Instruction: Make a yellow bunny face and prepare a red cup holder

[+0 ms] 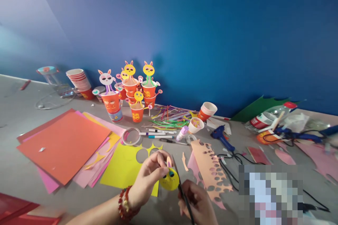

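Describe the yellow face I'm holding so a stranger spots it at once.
On the gray table, find the bright yellow sheet with round cut-outs. Just to its right, the left hand holds a round yellow paper face with a pink ear. Unlike the yellow faces above the orange cups, this one is held in a hand.
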`<state>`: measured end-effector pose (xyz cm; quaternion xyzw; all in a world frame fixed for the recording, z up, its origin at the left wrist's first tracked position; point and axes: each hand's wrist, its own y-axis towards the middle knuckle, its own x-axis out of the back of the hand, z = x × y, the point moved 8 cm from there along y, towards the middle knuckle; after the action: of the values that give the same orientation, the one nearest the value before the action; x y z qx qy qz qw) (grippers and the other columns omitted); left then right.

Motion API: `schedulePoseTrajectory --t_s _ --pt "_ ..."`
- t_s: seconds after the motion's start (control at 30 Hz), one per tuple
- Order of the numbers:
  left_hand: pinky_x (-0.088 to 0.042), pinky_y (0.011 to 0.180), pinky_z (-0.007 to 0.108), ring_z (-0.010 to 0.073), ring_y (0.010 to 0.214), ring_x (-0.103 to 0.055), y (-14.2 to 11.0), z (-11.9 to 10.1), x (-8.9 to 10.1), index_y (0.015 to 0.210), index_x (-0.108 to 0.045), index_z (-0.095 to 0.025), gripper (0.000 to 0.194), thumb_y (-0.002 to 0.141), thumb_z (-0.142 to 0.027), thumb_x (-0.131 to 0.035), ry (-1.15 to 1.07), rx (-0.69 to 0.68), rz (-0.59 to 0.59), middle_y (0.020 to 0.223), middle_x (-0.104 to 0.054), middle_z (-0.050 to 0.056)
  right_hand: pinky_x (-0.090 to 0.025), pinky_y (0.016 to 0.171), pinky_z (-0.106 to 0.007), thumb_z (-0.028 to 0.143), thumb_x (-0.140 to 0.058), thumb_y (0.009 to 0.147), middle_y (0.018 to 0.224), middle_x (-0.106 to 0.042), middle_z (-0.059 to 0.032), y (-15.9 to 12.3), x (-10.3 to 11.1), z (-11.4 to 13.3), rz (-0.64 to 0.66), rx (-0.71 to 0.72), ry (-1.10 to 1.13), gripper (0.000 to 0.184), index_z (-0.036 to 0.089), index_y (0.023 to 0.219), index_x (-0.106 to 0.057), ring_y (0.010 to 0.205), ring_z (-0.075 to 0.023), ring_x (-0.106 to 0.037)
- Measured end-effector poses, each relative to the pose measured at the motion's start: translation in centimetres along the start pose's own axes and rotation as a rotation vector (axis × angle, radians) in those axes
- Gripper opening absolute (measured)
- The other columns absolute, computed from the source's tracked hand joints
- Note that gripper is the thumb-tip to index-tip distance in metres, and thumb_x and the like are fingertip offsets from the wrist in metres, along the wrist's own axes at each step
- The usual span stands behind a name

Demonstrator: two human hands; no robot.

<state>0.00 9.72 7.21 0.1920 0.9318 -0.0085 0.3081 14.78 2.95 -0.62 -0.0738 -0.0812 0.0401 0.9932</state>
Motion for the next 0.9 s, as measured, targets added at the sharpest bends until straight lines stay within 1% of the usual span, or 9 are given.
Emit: schedulePoseTrajectory --t_s 0.07,0.17,0.33,0.43,0.57,0.77,0.9 --pt "-0.043 0.078 0.029 0.019 0.088 -0.055 0.0 0.1 0.0 0.073 -0.058 -0.017 0.018 0.083 -0.025 -0.071 0.006 0.005 -0.015 0.092 -0.058 0.006 -0.04 0.047 -0.021 0.026 -0.066 0.069 0.06 -0.05 0.0039 0.0 -0.5 -0.1 0.025 -0.023 0.047 0.016 0.022 0.069 -0.05 0.049 -0.0118 -0.049" --pt "-0.043 0.08 0.03 0.0203 0.09 -0.056 0.0 0.4 0.0 0.074 -0.058 -0.018 0.018 0.083 -0.026 -0.071 -0.025 0.033 -0.037 0.089 -0.058 0.006 -0.041 0.047 -0.021 0.028 -0.069 0.069 0.06 -0.052 0.0045 0.0 -1.0 -0.2 0.035 -0.049 0.107 0.02 0.021 0.069 -0.05 0.048 -0.0105 -0.046" --pt "-0.043 0.08 0.031 0.0198 0.087 -0.056 0.2 0.7 0.0 0.074 -0.056 -0.018 0.02 0.082 -0.027 -0.073 -0.044 0.045 -0.039 0.085 -0.057 0.004 -0.037 0.046 -0.02 0.041 -0.073 0.072 0.06 -0.054 0.005 0.3 -0.9 -0.4 -0.028 -0.05 0.174 0.03 0.021 0.07 -0.05 0.045 -0.0084 -0.045" --pt "-0.042 0.081 0.031 0.0202 0.088 -0.057 0.4 1.0 0.1 0.074 -0.056 -0.018 0.021 0.08 -0.028 -0.074 -0.042 0.068 -0.046 0.084 -0.057 0.004 -0.035 0.046 -0.02 0.047 -0.074 0.073 0.059 -0.056 0.0043 0.3 -0.9 -0.4 -0.032 -0.063 0.183 0.035 0.021 0.07 -0.051 0.045 -0.0083 -0.047" --pt "-0.041 0.08 0.03 0.0201 0.089 -0.056 0.5 1.4 0.2 0.074 -0.057 -0.018 0.02 0.08 -0.027 -0.074 -0.039 0.083 -0.047 0.083 -0.056 0.003 -0.036 0.047 -0.02 0.049 -0.076 0.071 0.063 -0.06 0.0031 0.2 -1.1 -0.1 -0.019 -0.088 0.231 0.038 0.02 0.071 -0.05 0.045 -0.0078 -0.049" --pt "-0.041 0.08 0.029 0.0189 0.088 -0.056 0.3 1.8 0.3 0.075 -0.058 -0.018 0.018 0.08 -0.025 -0.074 -0.042 0.103 -0.054 0.085 -0.057 0.003 -0.036 0.047 -0.02 0.051 -0.076 0.071 0.062 -0.058 0.0038 0.2 -1.3 0.3 0.0 -0.109 0.214 0.04 0.021 0.07 -0.049 0.045 -0.0081 -0.049" --pt "-0.041 0.079 0.028 0.0185 0.087 -0.056 0.3 1.7 0.2 0.074 -0.057 -0.018 0.02 0.08 -0.026 -0.074 -0.034 0.094 -0.06 0.084 -0.057 0.003 -0.039 0.047 -0.021 0.053 -0.076 0.07 0.063 -0.058 0.004 0.2 -1.4 0.5 -0.002 -0.116 0.235 0.042 0.021 0.07 -0.049 0.046 -0.0086 -0.049"
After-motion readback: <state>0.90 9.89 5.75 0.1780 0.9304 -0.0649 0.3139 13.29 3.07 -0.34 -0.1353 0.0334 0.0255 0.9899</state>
